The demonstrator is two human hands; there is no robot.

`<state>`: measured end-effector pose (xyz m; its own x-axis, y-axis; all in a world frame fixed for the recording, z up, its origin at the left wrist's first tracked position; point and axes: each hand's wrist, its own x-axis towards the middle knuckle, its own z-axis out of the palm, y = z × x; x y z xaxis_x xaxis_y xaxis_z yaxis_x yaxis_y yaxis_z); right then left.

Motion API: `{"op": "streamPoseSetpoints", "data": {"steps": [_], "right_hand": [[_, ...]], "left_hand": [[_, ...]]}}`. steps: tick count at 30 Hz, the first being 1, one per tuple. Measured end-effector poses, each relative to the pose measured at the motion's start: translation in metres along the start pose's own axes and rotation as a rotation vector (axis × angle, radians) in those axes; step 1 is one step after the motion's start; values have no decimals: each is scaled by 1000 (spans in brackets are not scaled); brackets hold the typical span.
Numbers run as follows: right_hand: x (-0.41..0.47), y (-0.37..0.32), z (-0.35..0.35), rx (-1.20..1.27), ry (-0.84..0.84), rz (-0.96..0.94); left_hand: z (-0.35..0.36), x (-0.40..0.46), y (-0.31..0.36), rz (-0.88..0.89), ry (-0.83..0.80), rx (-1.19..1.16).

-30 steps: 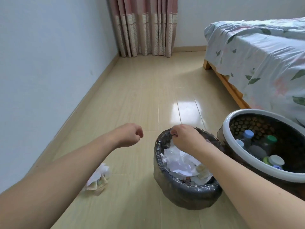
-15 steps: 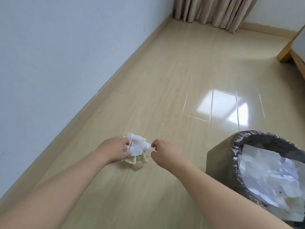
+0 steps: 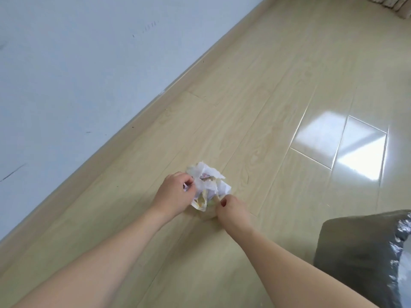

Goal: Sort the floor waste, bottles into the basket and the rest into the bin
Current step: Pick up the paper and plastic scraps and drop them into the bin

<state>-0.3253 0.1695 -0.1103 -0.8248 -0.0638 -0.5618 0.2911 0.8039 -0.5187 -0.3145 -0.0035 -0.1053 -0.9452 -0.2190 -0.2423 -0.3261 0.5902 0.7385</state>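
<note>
Pale wood-look plank floor (image 3: 255, 103), glossy, bright light reflection at right. Light blue-grey wall (image 3: 73, 63) with scuff marks at left, beige skirting (image 3: 142, 112) along base. Curtain hem (image 3: 393, 3) top right.

The bin (image 3: 364, 252) is running off the lower right of the frame, its rim mostly cut away. Both hands' fingertips are disappearing behind the crumpled wrapper wad (image 3: 209, 185), whose printed markings are staying too small to read.

Both forearms are bare, with no sleeve, watch or ring in sight. The left hand (image 3: 175, 194) is bare. The right hand (image 3: 232, 207) has red polish on one visible nail.
</note>
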Motion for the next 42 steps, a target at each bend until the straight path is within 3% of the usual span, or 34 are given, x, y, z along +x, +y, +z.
{"op": "streamPoseSetpoints", "data": {"steps": [5,9,11,16,21,25,29,32,37,42], "right_hand": [[-14,-9,-27,-35,57,-99],[-27,-28,-65,-236,110,-236],[-32,-39,-88,-225,103,-278],[-65,-56,-151,-213,122,-343],[-115,-33,-246,-145,277,-359],[-151,30,-321,-102,378,-228],[-178,105,-356,-140,270,-57],[-186,147,-361,-256,171,21],[-189,193,-351,-276,161,39],[-181,211,-335,-219,207,1]], "left_hand": [[-11,-8,1,-268,97,-373],[-17,-12,22,-323,194,-497],[-25,-15,40,-304,180,-487],[-51,-23,95,-212,70,-403],[-60,-41,200,-22,-32,-302],[-17,-72,296,107,-210,-215],[58,-106,355,95,-421,-112],[112,-127,374,103,-523,-4],[172,-151,374,263,-494,411],[187,-161,369,166,-727,479]]}}
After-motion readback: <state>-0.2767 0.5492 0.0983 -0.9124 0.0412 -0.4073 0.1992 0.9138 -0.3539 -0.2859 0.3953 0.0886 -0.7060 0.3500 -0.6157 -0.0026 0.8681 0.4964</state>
